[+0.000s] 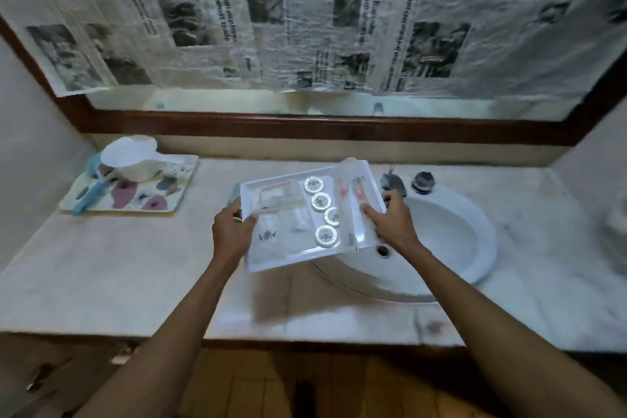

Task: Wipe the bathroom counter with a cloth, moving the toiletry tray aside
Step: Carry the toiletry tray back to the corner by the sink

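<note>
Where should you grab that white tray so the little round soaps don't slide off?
By its two short ends, one hand from each side, as the left hand and right hand do. The tray is wide, shallow and loosely loaded, so two opposite grips likely keep it level.

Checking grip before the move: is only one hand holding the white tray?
No, both hold it: the left hand grips the white tray at its left edge and the right hand at its right edge.

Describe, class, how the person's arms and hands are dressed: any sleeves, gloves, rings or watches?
Both forearms are bare as far as the frame shows, with no sleeves in view. The left hand and right hand wear no gloves. No watch, ring or bracelet shows, though the picture is slightly blurred.
</note>
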Demonstrator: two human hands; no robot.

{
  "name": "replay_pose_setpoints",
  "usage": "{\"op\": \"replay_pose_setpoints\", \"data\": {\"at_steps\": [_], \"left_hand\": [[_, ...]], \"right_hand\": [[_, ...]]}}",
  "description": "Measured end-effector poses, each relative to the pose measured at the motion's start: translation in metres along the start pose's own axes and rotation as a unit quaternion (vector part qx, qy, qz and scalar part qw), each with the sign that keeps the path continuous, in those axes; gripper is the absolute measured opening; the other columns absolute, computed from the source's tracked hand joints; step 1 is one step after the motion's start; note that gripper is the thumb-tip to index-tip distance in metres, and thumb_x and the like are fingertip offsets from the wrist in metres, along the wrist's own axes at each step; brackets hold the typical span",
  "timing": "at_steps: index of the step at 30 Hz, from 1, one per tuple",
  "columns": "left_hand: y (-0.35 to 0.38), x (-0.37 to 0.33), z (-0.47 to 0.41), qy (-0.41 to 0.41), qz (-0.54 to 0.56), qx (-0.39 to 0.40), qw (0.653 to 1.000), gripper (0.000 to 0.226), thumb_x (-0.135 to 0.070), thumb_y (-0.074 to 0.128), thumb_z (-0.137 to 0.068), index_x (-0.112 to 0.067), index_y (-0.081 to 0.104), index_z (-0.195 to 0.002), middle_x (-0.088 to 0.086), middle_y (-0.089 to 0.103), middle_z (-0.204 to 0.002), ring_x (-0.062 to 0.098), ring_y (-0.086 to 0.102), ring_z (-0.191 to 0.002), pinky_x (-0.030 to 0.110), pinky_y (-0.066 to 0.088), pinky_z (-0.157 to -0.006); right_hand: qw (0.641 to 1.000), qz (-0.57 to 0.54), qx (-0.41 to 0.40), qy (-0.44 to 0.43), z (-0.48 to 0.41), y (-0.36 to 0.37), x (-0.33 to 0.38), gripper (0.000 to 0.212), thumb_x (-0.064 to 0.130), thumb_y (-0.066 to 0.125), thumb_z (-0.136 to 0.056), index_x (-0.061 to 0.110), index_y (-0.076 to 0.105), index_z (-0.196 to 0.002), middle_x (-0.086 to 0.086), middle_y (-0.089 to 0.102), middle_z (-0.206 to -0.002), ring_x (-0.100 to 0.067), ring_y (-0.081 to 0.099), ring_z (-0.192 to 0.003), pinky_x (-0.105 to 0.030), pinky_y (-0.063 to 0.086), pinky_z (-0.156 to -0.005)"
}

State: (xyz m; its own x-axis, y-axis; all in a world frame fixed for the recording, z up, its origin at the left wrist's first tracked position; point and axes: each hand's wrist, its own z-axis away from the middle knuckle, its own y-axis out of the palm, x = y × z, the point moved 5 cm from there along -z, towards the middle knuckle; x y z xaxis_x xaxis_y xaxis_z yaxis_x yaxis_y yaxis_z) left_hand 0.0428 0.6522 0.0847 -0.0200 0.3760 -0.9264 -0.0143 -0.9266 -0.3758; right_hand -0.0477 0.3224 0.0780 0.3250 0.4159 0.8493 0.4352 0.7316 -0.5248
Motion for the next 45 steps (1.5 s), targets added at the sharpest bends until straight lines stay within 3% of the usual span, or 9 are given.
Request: {"op": "replay_pose_setpoints", "data": {"at_steps": [4,11,15,18,21,27,32,38,45], "left_hand": [[0.084,-0.042,-0.021,0.046,-0.013,0.057,0.997,0.028,-0.003,0.064,-0.086,-0.016,0.071,-0.11,0.002,0.069,-0.088,0.014,0.061,-0.07,0.026,0.048,-0.066],[0.232,-0.106,-0.047,0.076,-0.043,0.164,0.983,0.035,-0.01,0.065,-0.089,-0.013,0.068,-0.124,0.007,0.072,-0.109,0.019,0.063,-0.085,0.025,0.047,-0.072],[0.313,-0.132,-0.046,0.082,-0.078,0.214,0.97,0.032,-0.01,0.064,-0.086,-0.012,0.07,-0.118,0.005,0.073,-0.101,0.016,0.063,-0.079,0.021,0.045,-0.063],[0.37,-0.148,-0.038,0.091,-0.1,0.253,0.958,0.031,-0.015,0.064,-0.083,-0.018,0.07,-0.113,0.002,0.074,-0.098,0.022,0.068,-0.081,0.032,0.056,-0.072],[0.426,-0.162,-0.032,0.109,-0.144,0.269,0.946,0.033,-0.019,0.062,-0.082,-0.023,0.069,-0.114,0.001,0.073,-0.098,0.026,0.067,-0.086,0.038,0.054,-0.08],[0.54,-0.175,-0.032,0.095,-0.176,0.275,0.94,0.028,-0.013,0.06,-0.083,-0.016,0.069,-0.109,0.006,0.073,-0.1,0.025,0.062,-0.081,0.029,0.044,-0.07],[0.607,-0.164,-0.039,0.045,-0.196,0.251,0.947,0.03,-0.014,0.063,-0.083,-0.016,0.069,-0.113,0.01,0.074,-0.106,0.032,0.068,-0.092,0.031,0.049,-0.074],[0.652,-0.141,-0.046,0.009,-0.219,0.231,0.948,0.03,-0.015,0.064,-0.081,-0.013,0.068,-0.111,0.012,0.073,-0.103,0.037,0.066,-0.098,0.032,0.045,-0.075],[0.68,-0.131,-0.055,0.003,-0.224,0.218,0.95,0.024,-0.016,0.065,-0.08,-0.013,0.066,-0.104,0.011,0.072,-0.092,0.037,0.065,-0.093,0.031,0.04,-0.073]], "right_hand": [[0.997,0.012,-0.067,0.034,-0.015,-0.067,-0.038,0.044,0.04,0.074,-0.084,0.013,0.046,-0.106,-0.001,0.061,-0.096,-0.023,0.063,-0.087,-0.039,0.054,-0.07],[0.979,0.031,-0.162,0.121,-0.044,-0.174,-0.098,0.046,0.043,0.073,-0.083,0.016,0.044,-0.106,-0.002,0.06,-0.1,-0.028,0.063,-0.093,-0.045,0.055,-0.08],[0.963,0.046,-0.206,0.166,-0.048,-0.228,-0.141,0.049,0.047,0.072,-0.083,0.016,0.046,-0.109,-0.005,0.063,-0.102,-0.029,0.063,-0.093,-0.046,0.054,-0.081],[0.952,0.038,-0.23,0.197,-0.055,-0.266,-0.18,0.052,0.051,0.071,-0.081,0.015,0.049,-0.111,-0.006,0.066,-0.102,-0.03,0.065,-0.091,-0.048,0.056,-0.08],[0.943,0.031,-0.252,0.216,-0.07,-0.302,-0.217,0.056,0.058,0.068,-0.076,0.016,0.053,-0.11,-0.005,0.066,-0.102,-0.03,0.066,-0.091,-0.05,0.057,-0.078],[0.951,0.051,-0.217,0.216,-0.134,-0.36,-0.291,0.044,0.053,0.062,-0.082,0.016,0.064,-0.106,-0.009,0.067,-0.104,-0.025,0.066,-0.088,-0.033,0.052,-0.074],[0.957,0.07,-0.163,0.232,-0.192,-0.382,-0.36,0.069,0.067,0.049,-0.07,0.015,0.064,-0.113,-0.013,0.066,-0.105,-0.031,0.066,-0.097,-0.043,0.055,-0.086],[0.954,0.105,-0.108,0.26,-0.228,-0.384,-0.361,0.068,0.039,0.062,-0.09,0.002,0.043,-0.143,-0.023,0.048,-0.141,-0.038,0.043,-0.134,-0.044,0.037,-0.111],[0.946,0.165,-0.116,0.255,-0.255,-0.378,-0.376,0.073,0.038,0.065,-0.088,0.007,0.036,-0.148,-0.021,0.046,-0.142,-0.04,0.04,-0.134,-0.048,0.035,-0.11]]}}
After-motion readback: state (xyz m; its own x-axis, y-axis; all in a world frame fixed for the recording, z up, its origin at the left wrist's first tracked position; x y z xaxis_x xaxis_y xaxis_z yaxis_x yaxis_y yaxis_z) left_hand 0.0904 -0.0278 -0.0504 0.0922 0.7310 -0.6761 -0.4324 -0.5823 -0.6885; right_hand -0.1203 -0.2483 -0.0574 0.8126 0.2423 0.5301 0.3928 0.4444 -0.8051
